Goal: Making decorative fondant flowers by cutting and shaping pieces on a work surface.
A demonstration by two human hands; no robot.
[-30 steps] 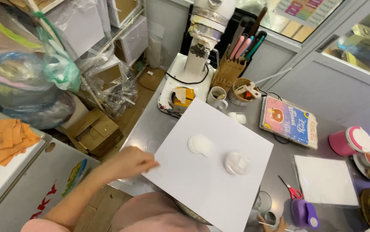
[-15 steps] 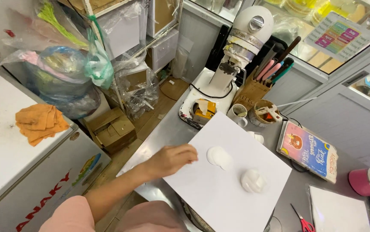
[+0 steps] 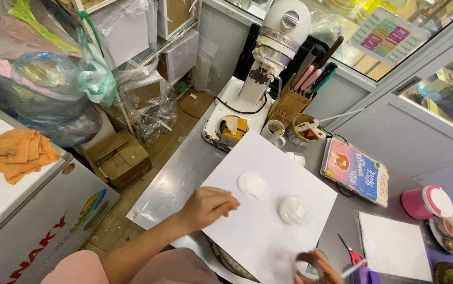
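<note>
My left hand (image 3: 208, 206), fingers curled, pinches the left edge of the white square board (image 3: 268, 210); thumb and fingertips close on the board's rim, forearm entering from lower left. My right hand (image 3: 321, 269) shows only partly at the bottom edge of the view, fingers wrapped around a ring of brown tape (image 3: 309, 263) at the board's lower right corner.

The board serves as landmark. It lies tilted like a diamond on the grey steel counter (image 3: 174, 181), and part of it overhangs the counter's near edge. On the board rest two white lumps: a flatter disc (image 3: 252, 184) toward its upper middle, and a rounder mound (image 3: 293, 210) just to the right of it, the two apart.

Beyond the board's far corner stands a white stand mixer (image 3: 271, 58), with a wooden knife block (image 3: 289, 102) and a white mug (image 3: 275, 131) just beside it. Right of the board lies a colourful printed box (image 3: 355, 173); farther right, a pink lidded tub (image 3: 426, 202). Below that lie a white sheet (image 3: 392, 244) and red-handled scissors (image 3: 353, 255). Left of the board, well apart, an orange cloth (image 3: 18, 152) rests on a white chest freezer (image 3: 37, 210).
</note>
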